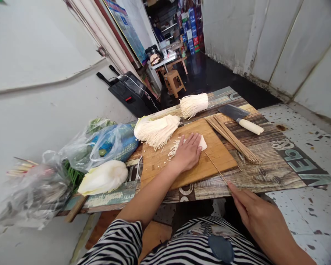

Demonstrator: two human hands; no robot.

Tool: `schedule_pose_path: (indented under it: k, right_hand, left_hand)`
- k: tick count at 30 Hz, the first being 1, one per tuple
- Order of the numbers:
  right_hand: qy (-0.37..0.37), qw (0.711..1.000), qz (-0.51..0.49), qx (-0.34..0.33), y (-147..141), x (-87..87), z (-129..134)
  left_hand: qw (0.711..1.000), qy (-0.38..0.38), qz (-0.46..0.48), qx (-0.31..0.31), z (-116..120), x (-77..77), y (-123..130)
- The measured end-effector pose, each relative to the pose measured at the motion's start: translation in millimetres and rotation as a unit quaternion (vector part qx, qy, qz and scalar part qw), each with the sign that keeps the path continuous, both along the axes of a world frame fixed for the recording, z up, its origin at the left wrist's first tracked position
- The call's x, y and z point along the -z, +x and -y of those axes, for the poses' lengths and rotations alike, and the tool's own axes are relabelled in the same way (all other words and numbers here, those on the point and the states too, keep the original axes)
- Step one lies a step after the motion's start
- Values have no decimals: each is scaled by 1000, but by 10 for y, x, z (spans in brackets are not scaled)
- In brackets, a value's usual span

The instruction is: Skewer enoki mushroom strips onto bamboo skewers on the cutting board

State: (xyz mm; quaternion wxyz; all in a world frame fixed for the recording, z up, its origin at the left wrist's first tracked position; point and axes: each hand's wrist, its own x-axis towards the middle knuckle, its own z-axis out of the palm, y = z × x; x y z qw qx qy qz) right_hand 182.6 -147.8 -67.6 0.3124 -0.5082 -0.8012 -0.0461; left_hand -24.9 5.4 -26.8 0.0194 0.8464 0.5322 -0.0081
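Observation:
My left hand [188, 152] lies flat over a small portion of enoki mushrooms [203, 142] on the wooden cutting board [162, 171]. The mushrooms' thin caps stick out to the left of the hand, their cut white base to the right. In my right hand [252, 204], a thin bamboo skewer [216, 168] is pinched near its lower end. Its far end reaches the enoki base; whether it has entered cannot be seen. A bundle of bamboo skewers [231, 138] rests across the board's right edge. Fanned enoki pieces [160, 132] lie at the board's upper left.
A cleaver [241, 117] lies at the table's right. Behind the board is a bunch of enoki [194, 105]. To the left are a napa cabbage [105, 177] and plastic bags of produce [113, 141]. Past the table stand a black case [135, 94] and a stool [174, 81].

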Motion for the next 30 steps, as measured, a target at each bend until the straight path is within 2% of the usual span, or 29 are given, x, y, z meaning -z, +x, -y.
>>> schedule_pose_path:
  k: [30]
  right_hand:
    - [-15, 1000, 3, 2, -64, 137, 31]
  left_hand:
    - [1000, -7, 3, 2, 4, -16, 7]
